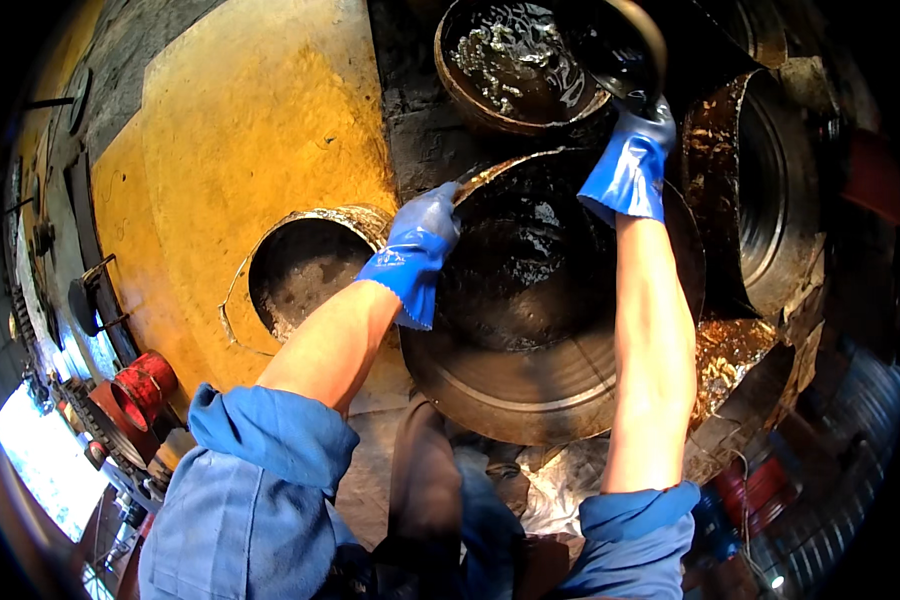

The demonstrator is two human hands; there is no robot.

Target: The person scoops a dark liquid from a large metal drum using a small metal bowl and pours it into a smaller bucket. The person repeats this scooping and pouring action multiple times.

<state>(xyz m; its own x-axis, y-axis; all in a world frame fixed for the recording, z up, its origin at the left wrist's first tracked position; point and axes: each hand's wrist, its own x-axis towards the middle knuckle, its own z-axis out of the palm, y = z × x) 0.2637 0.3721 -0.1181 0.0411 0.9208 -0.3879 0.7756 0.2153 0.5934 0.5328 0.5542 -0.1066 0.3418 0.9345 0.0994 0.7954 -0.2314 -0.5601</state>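
Observation:
Both my hands wear blue rubber gloves. My left hand (425, 228) is closed around one end of a thin, brownish curved strip (500, 172), which could be a rim or a handle. Beneath it lies a large dark round tub (515, 390), coated with shiny black, oily stuff. Farther off, my right hand (645, 128) is closed at the edge of a dark round vessel (625, 50), blurred and tilted. That vessel partly covers a round pail (450, 75) of glossy dark liquid. Fingers of the right hand are partly hidden.
Left of the tub stands a bucket (355, 215) with a wire bail and a greyish inside. A yellow stained sheet (240, 110) covers the floor there. At right is a ribbed metal drum (775, 190); a red container (145, 388) sits at lower left.

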